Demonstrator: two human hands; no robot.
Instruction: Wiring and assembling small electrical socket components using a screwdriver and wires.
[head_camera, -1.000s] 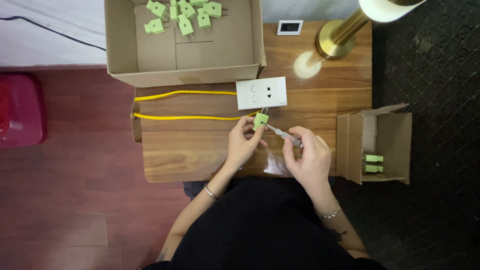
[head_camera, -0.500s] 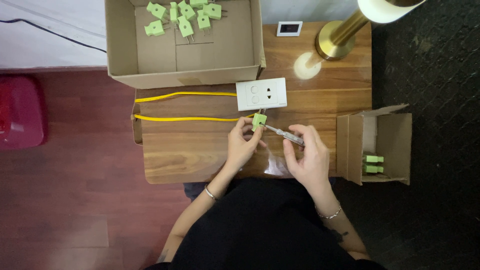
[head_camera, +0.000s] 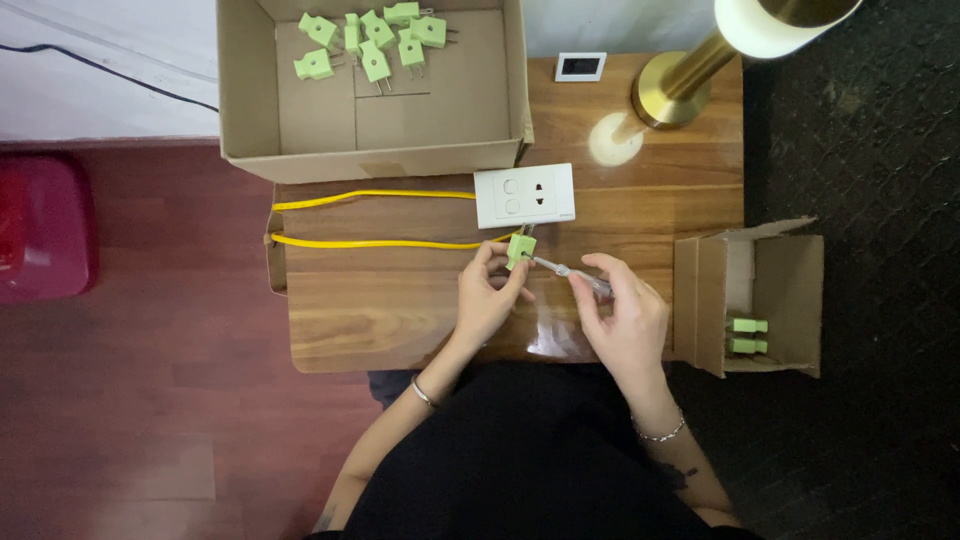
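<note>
My left hand (head_camera: 487, 298) pinches a small light-green plug (head_camera: 520, 249) just below a white socket panel (head_camera: 525, 195) on the wooden table (head_camera: 380, 300). My right hand (head_camera: 625, 318) grips a slim screwdriver (head_camera: 572, 274) whose tip touches the plug's right side. Two yellow wires (head_camera: 375, 217) run left from the socket panel across the tabletop.
A large open cardboard box (head_camera: 370, 95) at the back holds several green plugs. A smaller cardboard box (head_camera: 765, 295) to the right holds two more. A brass lamp (head_camera: 690, 75) and a small white device (head_camera: 580, 66) stand at the back right. A red stool (head_camera: 40, 225) sits on the left floor.
Both hands hold the same position at the plug; the screwdriver has shifted only slightly against it.
</note>
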